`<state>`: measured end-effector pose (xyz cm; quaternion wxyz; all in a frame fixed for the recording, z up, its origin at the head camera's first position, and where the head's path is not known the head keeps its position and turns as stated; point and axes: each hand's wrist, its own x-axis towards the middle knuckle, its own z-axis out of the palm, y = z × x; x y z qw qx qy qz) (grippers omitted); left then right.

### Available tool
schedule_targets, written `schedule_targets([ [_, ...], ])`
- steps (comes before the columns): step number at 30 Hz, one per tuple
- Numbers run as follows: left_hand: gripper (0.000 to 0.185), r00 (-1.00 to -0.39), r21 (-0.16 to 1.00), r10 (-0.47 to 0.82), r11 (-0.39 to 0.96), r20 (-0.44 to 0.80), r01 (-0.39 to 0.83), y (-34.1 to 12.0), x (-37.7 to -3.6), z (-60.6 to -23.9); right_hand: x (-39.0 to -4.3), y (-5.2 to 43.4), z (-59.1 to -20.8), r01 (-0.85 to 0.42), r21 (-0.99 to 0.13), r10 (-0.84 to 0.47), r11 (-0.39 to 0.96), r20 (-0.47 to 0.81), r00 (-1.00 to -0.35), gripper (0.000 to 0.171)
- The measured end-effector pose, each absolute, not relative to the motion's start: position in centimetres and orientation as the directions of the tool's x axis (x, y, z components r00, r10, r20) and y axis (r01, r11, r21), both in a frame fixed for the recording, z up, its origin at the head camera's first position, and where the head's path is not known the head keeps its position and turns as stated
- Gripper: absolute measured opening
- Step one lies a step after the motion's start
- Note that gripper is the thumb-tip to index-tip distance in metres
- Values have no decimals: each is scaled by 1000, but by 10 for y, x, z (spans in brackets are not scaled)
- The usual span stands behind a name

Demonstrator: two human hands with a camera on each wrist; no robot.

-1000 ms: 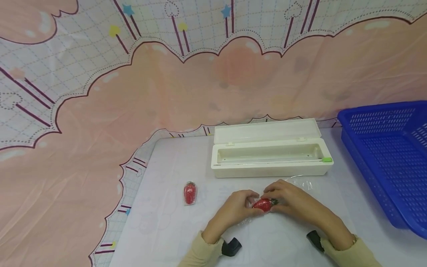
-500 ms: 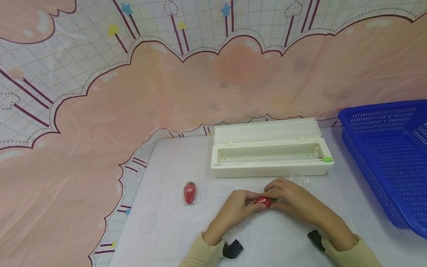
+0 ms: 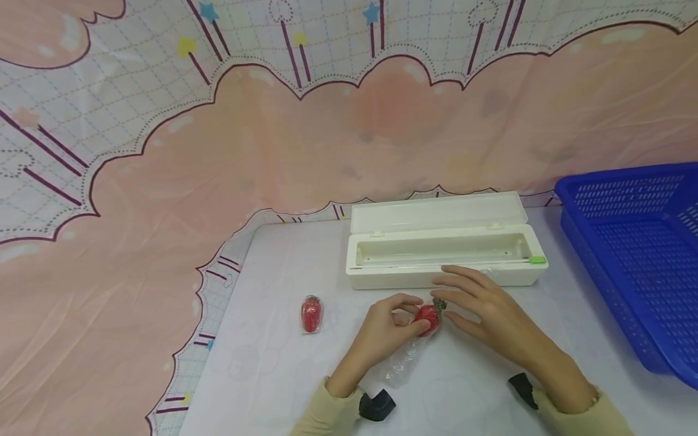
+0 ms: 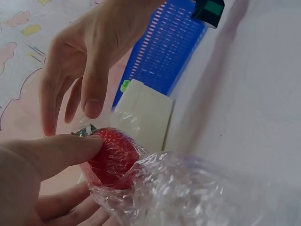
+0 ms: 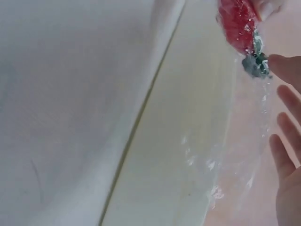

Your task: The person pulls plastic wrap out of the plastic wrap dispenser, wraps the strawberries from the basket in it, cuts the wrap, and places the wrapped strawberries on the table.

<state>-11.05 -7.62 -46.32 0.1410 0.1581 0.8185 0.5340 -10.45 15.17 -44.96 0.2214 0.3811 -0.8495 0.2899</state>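
My left hand pinches a red strawberry with green leaves, thumb across its front and fingers behind. Clear plastic film wraps the strawberry and trails loosely below it toward the left wrist. My right hand is spread beside the leafy end, its fingers extended and apart. In the right wrist view, my right thumb is right at the green leaves, and more film stretches down past the fingers. A second strawberry, wrapped in film, lies on the white table to the left.
Behind the hands stands a long white cling film dispenser, lid raised, with a green slider at its right end. A blue basket stands on the right. Patterned cloth hangs behind the table.
My left hand has lifted and turned the strawberry leaf end up, exposing trailing film. My right hand has let go, moved up and right, and spread its fingers.
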Motion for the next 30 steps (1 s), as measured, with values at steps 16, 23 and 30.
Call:
schedule_targets([
  [16, 38, -906, 979, 411, 204, -104, -20, -77, -107, -450, -101, 149, -449, -757, -347, -457, 554, 634, -624, 45],
  [23, 35, -923, 982, 378, 187, -74, -1, -75, -106, -447, -100, 148, -449, -750, -360, -482, 554, 596, -642, 47],
  [30, 32, -910, 977, 389, 203, -140, -64, -74, -103, -442, -103, 147, -446, -756, -260, -453, 601, 668, -590, 50],
])
